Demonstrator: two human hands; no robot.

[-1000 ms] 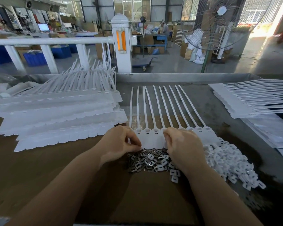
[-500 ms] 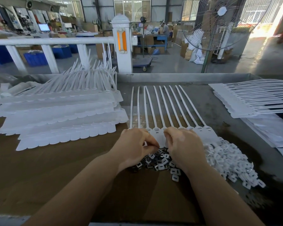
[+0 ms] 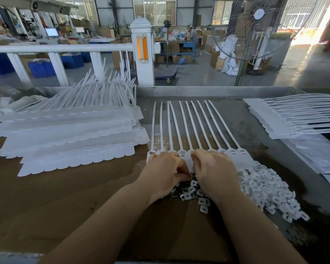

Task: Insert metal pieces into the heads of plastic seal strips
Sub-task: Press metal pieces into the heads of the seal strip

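While both hands curl side by side, the left hand (image 3: 165,173) and right hand (image 3: 215,171) press on the seal strip heads (image 3: 185,159), fingers bent tight.

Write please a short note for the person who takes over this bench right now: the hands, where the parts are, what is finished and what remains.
Left hand: fingers curled over the strip heads, grip hidden.
Right hand: same, beside it.
The row of seal strips lies flat, heads toward you.
Metal pieces sit in a small pile below the heads; white plastic clips are heaped to the right.
Strip stacks: left stack, right stack.
Done: cannot tell how many heads are filled.
Left: check every head, then fill the empty ones.
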